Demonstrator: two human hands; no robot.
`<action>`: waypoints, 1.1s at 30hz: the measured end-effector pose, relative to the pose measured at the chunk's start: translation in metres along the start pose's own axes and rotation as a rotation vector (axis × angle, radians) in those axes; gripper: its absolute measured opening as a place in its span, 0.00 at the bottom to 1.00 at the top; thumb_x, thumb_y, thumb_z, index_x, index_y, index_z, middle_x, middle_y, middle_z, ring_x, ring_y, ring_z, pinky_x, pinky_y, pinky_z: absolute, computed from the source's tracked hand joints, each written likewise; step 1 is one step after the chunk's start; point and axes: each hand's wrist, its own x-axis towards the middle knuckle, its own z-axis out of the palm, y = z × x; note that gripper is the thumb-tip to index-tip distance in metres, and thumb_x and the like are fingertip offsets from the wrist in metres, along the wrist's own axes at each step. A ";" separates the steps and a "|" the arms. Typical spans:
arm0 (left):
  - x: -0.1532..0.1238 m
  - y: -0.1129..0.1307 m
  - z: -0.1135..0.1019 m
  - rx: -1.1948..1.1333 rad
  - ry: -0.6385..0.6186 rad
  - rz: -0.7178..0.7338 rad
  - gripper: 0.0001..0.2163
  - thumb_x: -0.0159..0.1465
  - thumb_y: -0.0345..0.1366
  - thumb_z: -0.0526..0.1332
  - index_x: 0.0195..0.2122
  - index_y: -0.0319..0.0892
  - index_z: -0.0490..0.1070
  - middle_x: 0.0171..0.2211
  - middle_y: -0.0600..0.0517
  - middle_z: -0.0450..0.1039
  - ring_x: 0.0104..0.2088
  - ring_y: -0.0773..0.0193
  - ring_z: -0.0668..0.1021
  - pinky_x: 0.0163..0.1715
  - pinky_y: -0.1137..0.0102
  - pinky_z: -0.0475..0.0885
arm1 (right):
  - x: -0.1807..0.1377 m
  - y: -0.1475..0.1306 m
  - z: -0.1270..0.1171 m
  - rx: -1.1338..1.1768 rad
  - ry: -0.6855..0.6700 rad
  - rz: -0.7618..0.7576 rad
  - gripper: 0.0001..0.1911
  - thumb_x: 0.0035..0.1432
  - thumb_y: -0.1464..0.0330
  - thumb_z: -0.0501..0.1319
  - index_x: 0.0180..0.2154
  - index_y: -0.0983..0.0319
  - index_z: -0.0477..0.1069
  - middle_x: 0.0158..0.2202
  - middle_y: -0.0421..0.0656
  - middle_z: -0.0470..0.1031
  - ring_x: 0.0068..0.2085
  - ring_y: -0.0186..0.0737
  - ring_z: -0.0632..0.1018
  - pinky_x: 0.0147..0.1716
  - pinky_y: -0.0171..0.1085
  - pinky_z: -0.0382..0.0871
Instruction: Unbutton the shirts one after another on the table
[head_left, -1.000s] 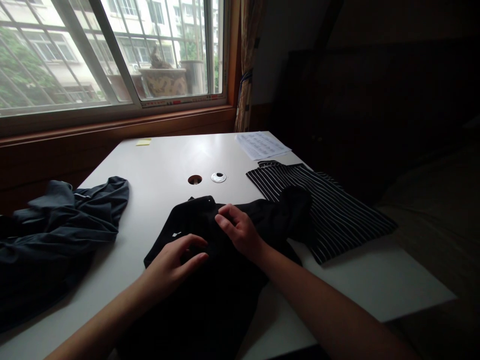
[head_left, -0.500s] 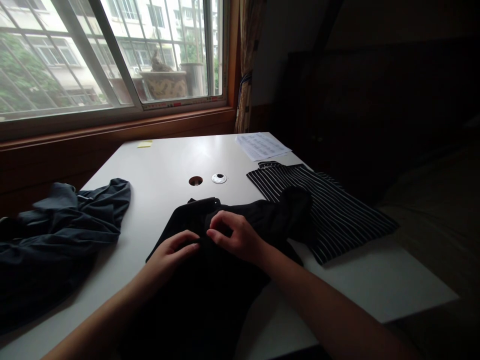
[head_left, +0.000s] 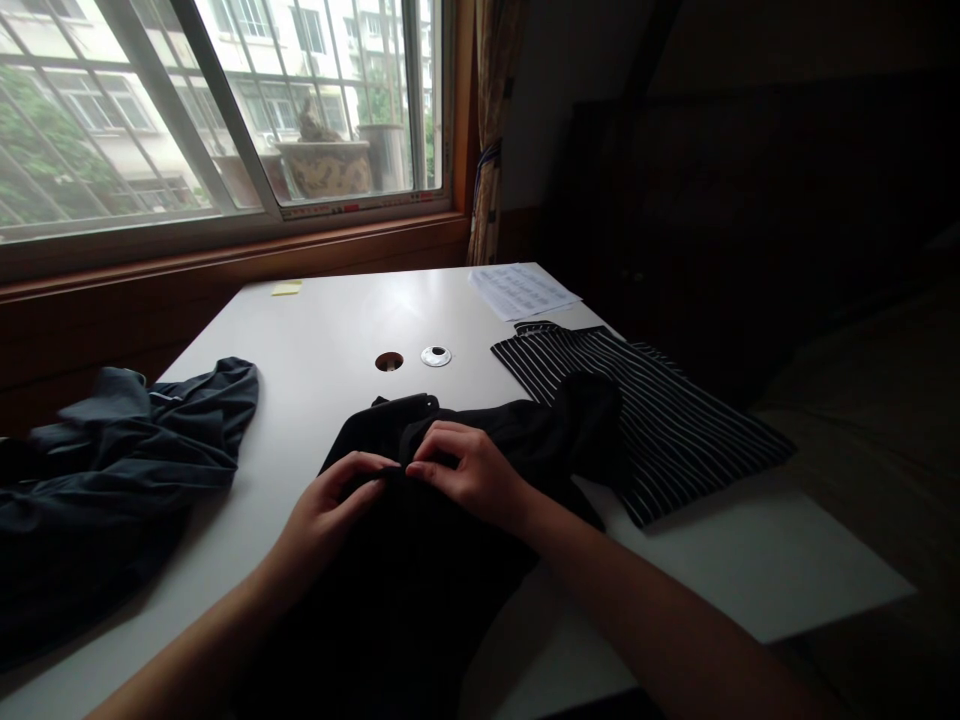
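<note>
A black garment (head_left: 442, 560) lies bunched over the near middle of the table, too dark to show its exact kind. My left hand (head_left: 341, 495) pinches its cloth between thumb and fingers. Right beside it, almost fingertip to fingertip, my right hand (head_left: 465, 470) grips the same cloth in a pinch. The garment's collar-like edge (head_left: 405, 403) points toward the window, and a bunched part (head_left: 589, 415) reaches right onto a striped garment.
The black-and-white striped garment (head_left: 630, 400) lies flat on the white table (head_left: 322, 330). At left sits a crumpled dark blue garment (head_left: 187, 430). Printed papers (head_left: 521, 290), a yellow note (head_left: 286, 287), a cable hole (head_left: 389, 362) and its round cover (head_left: 436, 356) are farther back.
My left hand has closed its fingers on the black cloth and come closer to the right one. My right hand has shifted slightly left with the cloth.
</note>
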 end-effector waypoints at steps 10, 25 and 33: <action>-0.002 0.005 0.000 -0.055 0.011 -0.041 0.10 0.66 0.43 0.62 0.43 0.44 0.75 0.49 0.49 0.78 0.49 0.54 0.78 0.51 0.63 0.71 | 0.001 0.003 0.000 0.258 -0.044 0.266 0.09 0.56 0.63 0.67 0.32 0.61 0.74 0.31 0.39 0.73 0.34 0.37 0.73 0.36 0.36 0.66; -0.001 0.002 0.002 -0.065 -0.107 -0.100 0.13 0.66 0.46 0.61 0.47 0.45 0.73 0.43 0.50 0.77 0.43 0.57 0.78 0.42 0.68 0.74 | -0.001 0.007 0.004 0.356 -0.150 0.236 0.08 0.57 0.63 0.67 0.34 0.62 0.76 0.35 0.40 0.76 0.39 0.39 0.76 0.42 0.37 0.69; 0.004 0.001 0.002 -0.071 -0.170 -0.141 0.14 0.62 0.47 0.66 0.40 0.42 0.76 0.36 0.50 0.76 0.36 0.60 0.77 0.33 0.71 0.72 | -0.001 0.007 0.006 0.255 -0.181 0.188 0.05 0.58 0.66 0.66 0.33 0.61 0.76 0.36 0.41 0.76 0.39 0.39 0.76 0.42 0.36 0.68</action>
